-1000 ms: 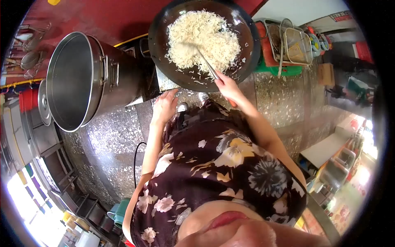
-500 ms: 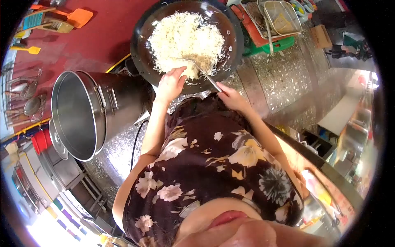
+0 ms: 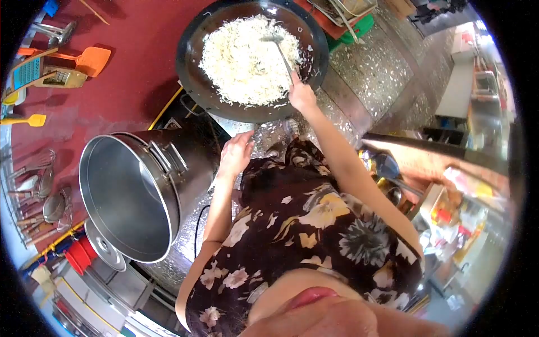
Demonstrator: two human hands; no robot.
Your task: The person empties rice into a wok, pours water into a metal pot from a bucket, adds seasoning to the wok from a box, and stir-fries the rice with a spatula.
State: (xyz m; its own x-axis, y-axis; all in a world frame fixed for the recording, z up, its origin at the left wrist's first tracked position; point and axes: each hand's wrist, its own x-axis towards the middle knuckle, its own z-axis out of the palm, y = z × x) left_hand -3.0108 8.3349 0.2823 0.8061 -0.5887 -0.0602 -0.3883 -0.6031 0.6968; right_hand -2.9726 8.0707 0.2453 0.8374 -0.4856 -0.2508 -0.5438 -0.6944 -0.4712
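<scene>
My right hand (image 3: 303,96) is closed around the handle of a metal spatula (image 3: 285,58), held over the right part of a large dark wok (image 3: 193,73). The spatula's head rests on a wide heap of pale shredded food (image 3: 241,62) towards the far side of the pan. My left hand (image 3: 237,153) holds nothing, its fingers stretched out, just outside the wok's near rim. Left of that hand stands a tall steel pot (image 3: 193,168) with its mouth towards me.
Orange spatula (image 3: 92,60), yellow spatula (image 3: 37,120) and several strainers (image 3: 54,208) hang along the red wall (image 3: 129,33) at left. A metal lid (image 3: 106,247) leans behind the pot. Speckled floor (image 3: 370,70) extends to the right. A counter (image 3: 438,163) stands at lower right.
My right hand has moved forward, taking the spatula from the near side of the heap to its far side. My left hand has drawn back from over the food to outside the rim.
</scene>
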